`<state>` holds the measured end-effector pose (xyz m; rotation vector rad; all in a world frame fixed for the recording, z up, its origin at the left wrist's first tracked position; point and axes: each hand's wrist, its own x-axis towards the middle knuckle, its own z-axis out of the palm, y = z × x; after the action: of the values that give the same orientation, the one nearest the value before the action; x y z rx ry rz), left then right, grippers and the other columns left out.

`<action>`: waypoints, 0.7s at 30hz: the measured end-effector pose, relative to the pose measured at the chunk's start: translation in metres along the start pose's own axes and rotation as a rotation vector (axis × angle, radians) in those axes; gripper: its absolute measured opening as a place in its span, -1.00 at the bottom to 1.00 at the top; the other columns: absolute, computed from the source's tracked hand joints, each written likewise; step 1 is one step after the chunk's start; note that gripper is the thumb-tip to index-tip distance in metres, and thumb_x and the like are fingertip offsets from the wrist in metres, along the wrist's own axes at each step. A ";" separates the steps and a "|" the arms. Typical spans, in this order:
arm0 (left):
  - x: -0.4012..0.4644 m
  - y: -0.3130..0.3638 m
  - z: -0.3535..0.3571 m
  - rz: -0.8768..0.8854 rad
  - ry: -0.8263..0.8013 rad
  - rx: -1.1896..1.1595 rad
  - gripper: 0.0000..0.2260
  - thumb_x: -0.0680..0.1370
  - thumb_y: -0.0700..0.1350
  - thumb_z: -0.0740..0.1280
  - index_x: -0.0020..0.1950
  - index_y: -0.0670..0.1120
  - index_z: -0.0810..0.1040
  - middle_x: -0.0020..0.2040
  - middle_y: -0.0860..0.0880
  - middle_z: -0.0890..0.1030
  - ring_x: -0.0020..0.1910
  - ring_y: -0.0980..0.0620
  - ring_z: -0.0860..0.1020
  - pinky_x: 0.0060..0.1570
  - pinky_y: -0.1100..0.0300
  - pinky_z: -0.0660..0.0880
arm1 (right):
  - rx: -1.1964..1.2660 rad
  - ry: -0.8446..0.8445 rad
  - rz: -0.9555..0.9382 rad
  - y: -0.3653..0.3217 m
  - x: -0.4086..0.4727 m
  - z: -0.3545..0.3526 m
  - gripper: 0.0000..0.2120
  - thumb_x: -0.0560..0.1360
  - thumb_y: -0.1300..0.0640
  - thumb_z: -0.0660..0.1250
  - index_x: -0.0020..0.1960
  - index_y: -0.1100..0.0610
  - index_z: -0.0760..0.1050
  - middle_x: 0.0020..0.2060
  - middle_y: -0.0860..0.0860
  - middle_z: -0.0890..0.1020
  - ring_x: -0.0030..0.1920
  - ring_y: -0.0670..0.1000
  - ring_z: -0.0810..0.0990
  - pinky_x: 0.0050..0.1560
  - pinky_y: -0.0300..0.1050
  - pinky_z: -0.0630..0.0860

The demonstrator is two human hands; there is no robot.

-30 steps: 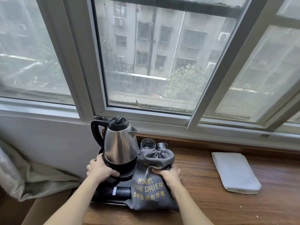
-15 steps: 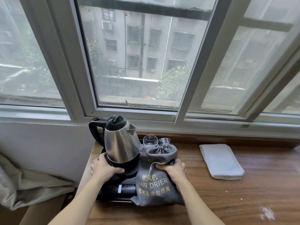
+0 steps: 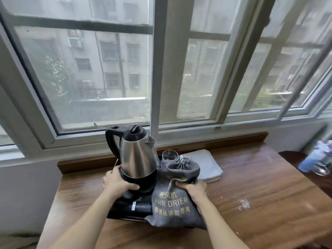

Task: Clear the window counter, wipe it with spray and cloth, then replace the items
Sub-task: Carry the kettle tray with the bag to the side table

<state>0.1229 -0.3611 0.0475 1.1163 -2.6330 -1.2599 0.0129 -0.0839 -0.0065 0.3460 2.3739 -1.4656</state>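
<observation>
Black tray [image 3: 125, 215] sits on the wooden counter [image 3: 251, 177], left of centre, long axis running left-right. Kettle [image 3: 137, 153] upright on it, spout to the right, handle to the left. Grey hair drier bag [image 3: 174, 200] lies on the tray's right side, drawstring neck pointing away toward the window, beside a glass [image 3: 169, 155]. My left hand [image 3: 117, 182] curls round the kettle base and tray edge; right hand [image 3: 193, 190] pinches the bag's fabric. Since half a second ago, the tray load has shifted right: the bag now overlaps the folded cloth [image 3: 206, 163], previously well apart.
</observation>
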 end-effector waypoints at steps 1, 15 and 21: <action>-0.001 0.010 0.009 0.019 -0.010 0.013 0.11 -0.05 0.17 0.62 0.45 -0.01 0.31 0.32 -0.18 0.39 0.36 -0.20 0.27 0.37 -0.05 0.25 | 0.022 0.017 0.000 0.007 0.007 -0.011 0.17 -0.23 -0.55 0.55 0.27 -0.03 0.53 0.22 0.04 0.56 0.32 0.15 0.48 0.35 0.17 0.46; -0.059 0.174 0.203 0.216 -0.152 0.068 0.17 -0.16 0.33 0.50 0.42 0.01 0.34 0.32 -0.15 0.45 0.38 -0.22 0.30 0.32 -0.06 0.28 | 0.041 0.188 0.037 0.064 0.017 -0.260 0.03 -0.08 -0.48 0.53 0.32 -0.08 0.53 0.27 0.10 0.45 0.35 0.18 0.36 0.44 0.14 0.31; -0.085 0.248 0.293 0.290 -0.208 0.081 0.22 -0.17 0.36 0.48 0.45 -0.03 0.32 0.28 -0.14 0.50 0.35 -0.21 0.37 0.30 -0.07 0.35 | 0.080 0.292 0.058 0.095 0.033 -0.367 -0.02 -0.12 -0.44 0.54 0.22 -0.01 0.59 0.16 0.06 0.46 0.30 0.17 0.42 0.34 0.11 0.45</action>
<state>-0.0498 -0.0080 0.0427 0.6057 -2.8831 -1.2805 -0.0369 0.2884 0.0555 0.6855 2.5041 -1.5783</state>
